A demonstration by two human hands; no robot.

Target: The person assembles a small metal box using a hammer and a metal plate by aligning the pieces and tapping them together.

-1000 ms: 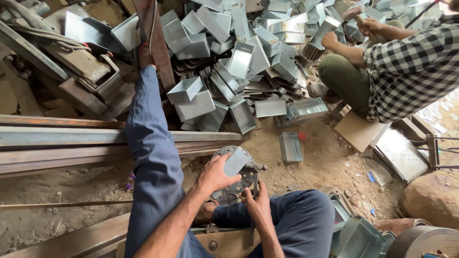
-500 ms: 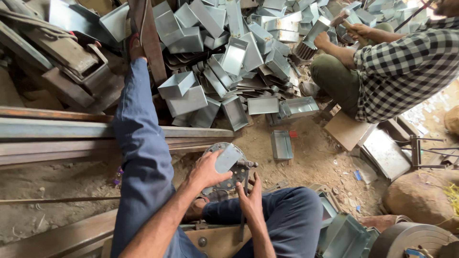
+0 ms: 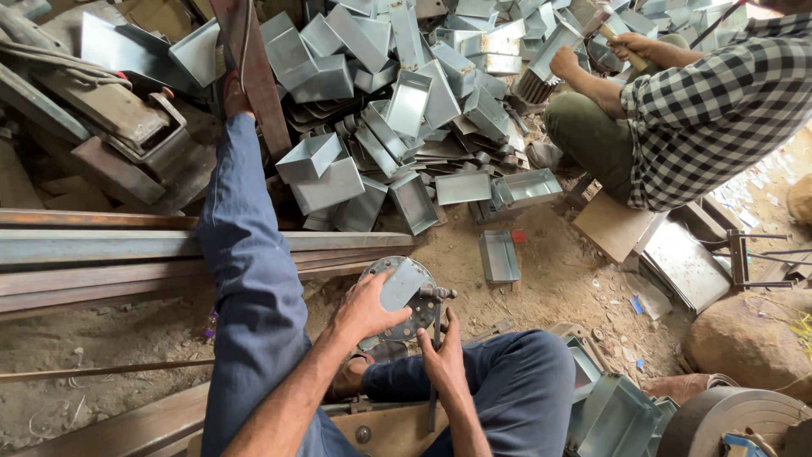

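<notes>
Pressing down with our left hand (image 3: 365, 311), we pin a bent piece of grey sheet metal (image 3: 401, 284) flat against the round metal disc (image 3: 414, 306) of a small hand-worked tool that sits on the dirt floor (image 3: 550, 288) between our knees. That grip is fingers spread over the sheet's near edge, thumb alongside, so the sheet does not slide while the tool bites it. Our right hand (image 3: 443, 360) is wrapped shut around the upright lever handle (image 3: 436, 372) just beside the disc, placed there to work the tool; whether it is pushing or pulling we cannot tell.

We sit low with the left leg stretched out over long rusty steel bars (image 3: 101, 245) lying along the floor's left side, which keeps the tool close to the body.

Ahead, toward the far edge of the floor, lies a big heap of folded sheet-metal trays (image 3: 397, 101), open-topped and tumbled at all angles; those whose insides show hold nothing. One tray (image 3: 497, 256) lies apart, mouth up and bare inside, just right of the tool. More trays (image 3: 622, 406) are stacked by our right knee.

At the upper right a person in a checked shirt (image 3: 719, 101) crouches, hammering a tray with a mallet (image 3: 605, 25).
</notes>
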